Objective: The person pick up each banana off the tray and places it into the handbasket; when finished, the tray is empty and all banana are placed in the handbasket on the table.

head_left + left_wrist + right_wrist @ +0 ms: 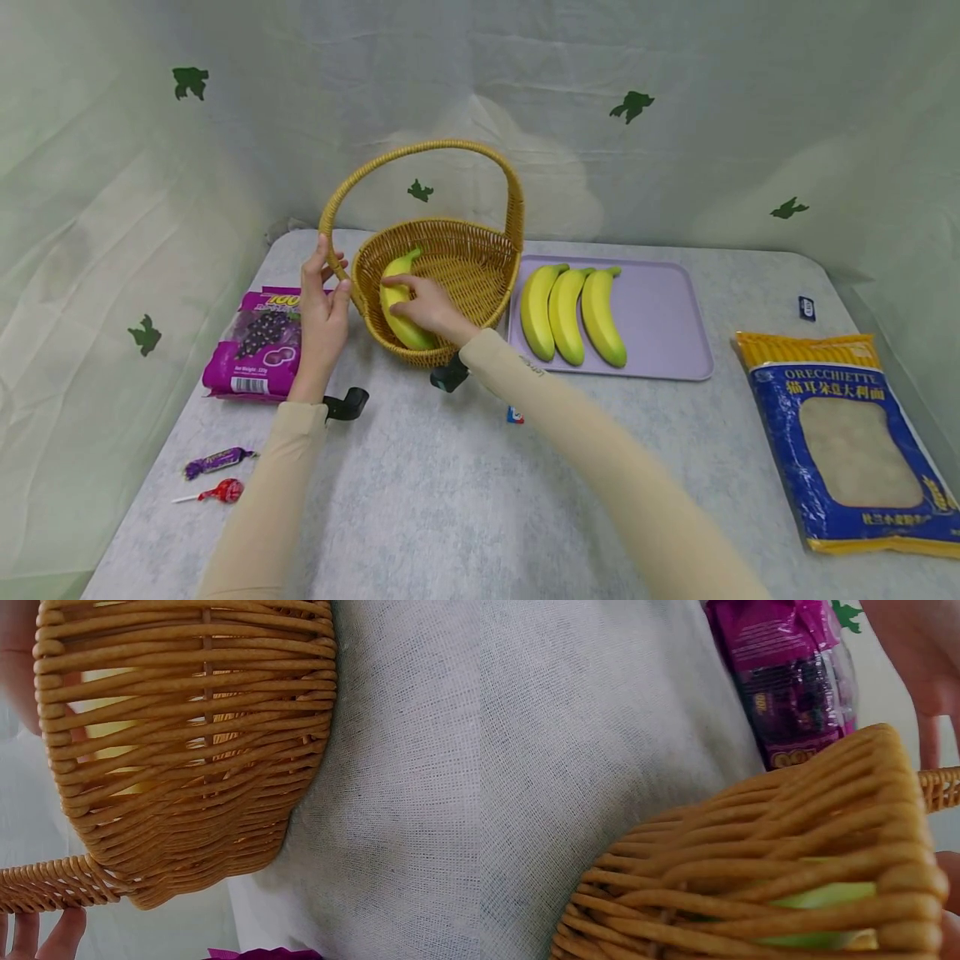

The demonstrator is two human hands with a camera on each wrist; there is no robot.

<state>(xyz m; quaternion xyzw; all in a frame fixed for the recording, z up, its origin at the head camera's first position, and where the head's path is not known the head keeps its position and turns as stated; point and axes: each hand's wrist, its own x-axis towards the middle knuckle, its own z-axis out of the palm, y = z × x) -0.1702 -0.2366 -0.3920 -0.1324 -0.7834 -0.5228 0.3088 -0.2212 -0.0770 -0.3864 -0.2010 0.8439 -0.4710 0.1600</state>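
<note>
Fingers (396, 282) of the right hand (435, 310) pinch a banana (405, 327) inside the basket (465, 250); those of the left hand (322, 321) hold the basket's handle (515, 208) low on its left side.

A pale sheet (555, 67) hangs at the far side and to the left and right of the mottled grey-white counter (450, 500). Beige sleeves (592, 442) reach in from the near side, a black mount (450, 375) at each wrist. The wicker basket stands far and left of centre, its handle arching above it. Just to its right lies a lilac tray (660, 317). Well apart from the basket, on the right, lies a yellow-and-blue pasta bag (862, 450). A purple bag (258, 346) with dark berries printed on it lies on the left, partly covered by the left hand.

The held banana lies along the basket's left side, stem to the far side; its yellow and green show through the weave in the wrist views. Three bananas (567, 317) lie side by side on the tray's left half, stems far.

A purple-wrapped sweet (221, 461) lies near left, a red lollipop (228, 490) just nearer. Green patches (191, 82) dot the sheet. A dark blue packet (806, 308) lies far right, beyond the pasta bag. Beside the right sleeve, nearer than the tray, shows a tiny red-and-blue packet (515, 414).
</note>
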